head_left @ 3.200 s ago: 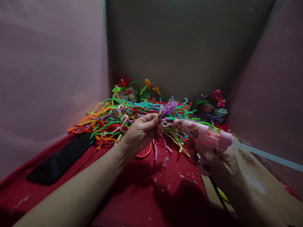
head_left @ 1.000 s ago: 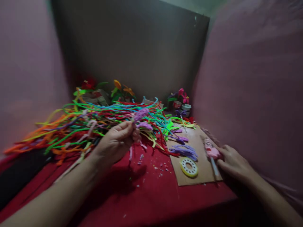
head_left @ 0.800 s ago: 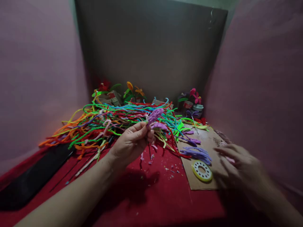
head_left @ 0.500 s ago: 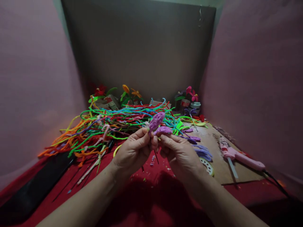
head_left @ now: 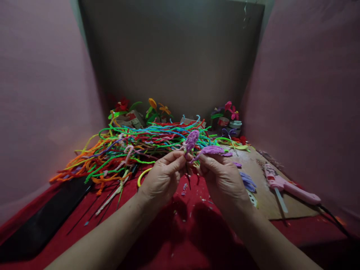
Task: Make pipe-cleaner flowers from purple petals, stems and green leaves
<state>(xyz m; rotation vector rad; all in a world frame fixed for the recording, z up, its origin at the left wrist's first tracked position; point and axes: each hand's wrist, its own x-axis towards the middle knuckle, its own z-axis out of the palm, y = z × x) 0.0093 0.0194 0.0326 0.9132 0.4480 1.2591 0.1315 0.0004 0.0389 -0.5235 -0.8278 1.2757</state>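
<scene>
Between finger and thumb, my left hand (head_left: pixel 168 173) pinches the base of an upright purple pipe-cleaner petal (head_left: pixel 192 141), with a thin dark stem (head_left: pixel 188 180) pointing down beneath it. A second purple pipe-cleaner petal (head_left: pixel 213 150) lies nearly level in the grip of my right hand (head_left: pixel 222 176), its narrow end reaching toward the left fingertips. Whether the two petals are joined is hidden by the fingers. Both hands are closed and held close together above the red cloth (head_left: pixel 180 240).
Behind the hands spreads a heap of coloured pipe cleaners (head_left: pixel 146 138). At right, a pink glue gun (head_left: pixel 289 187) lies on a brown board (head_left: pixel 270 206) beside purple loops (head_left: pixel 248 182). A black flat object (head_left: pixel 47 217) is at left; pipe-cleaner flowers (head_left: pixel 232 110) stand at the back.
My right hand has drawn slightly away from the left, taking its petal rightward. The left-hand petal now stands more upright. The whole view has shifted a little.
</scene>
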